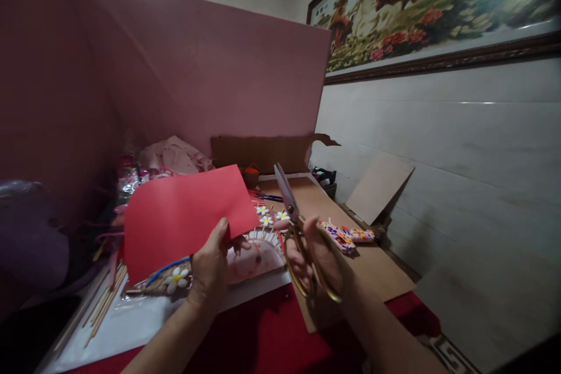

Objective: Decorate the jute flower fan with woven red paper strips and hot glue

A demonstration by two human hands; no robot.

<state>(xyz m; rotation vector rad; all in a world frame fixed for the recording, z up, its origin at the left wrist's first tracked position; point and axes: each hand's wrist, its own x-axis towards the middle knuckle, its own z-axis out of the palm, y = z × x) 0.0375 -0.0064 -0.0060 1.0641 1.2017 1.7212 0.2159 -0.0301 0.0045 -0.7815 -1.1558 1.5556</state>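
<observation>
A sheet of red paper (184,210) is pinched at its lower right corner by my left hand (213,263), thumb on top. The sheet is held up over the table, one of its far corners rounded. My right hand (318,254) grips a pair of scissors (289,196) with gold handles, blades pointing up and away from me. The blades look nearly closed and are apart from the paper. Beneath the sheet, a white flower with a yellow centre (176,280) shows beside a blue strip. More white flowers (266,221) lie between my hands, partly hidden.
Brown cardboard (372,272) covers the right side of the red-clothed table, with a flower-patterned item (346,236) on it. Thin wooden sticks (103,304) lie at the left. Behind are a crumpled pink cloth (175,155) and a pink panel (197,70). A board (379,187) leans on the right wall.
</observation>
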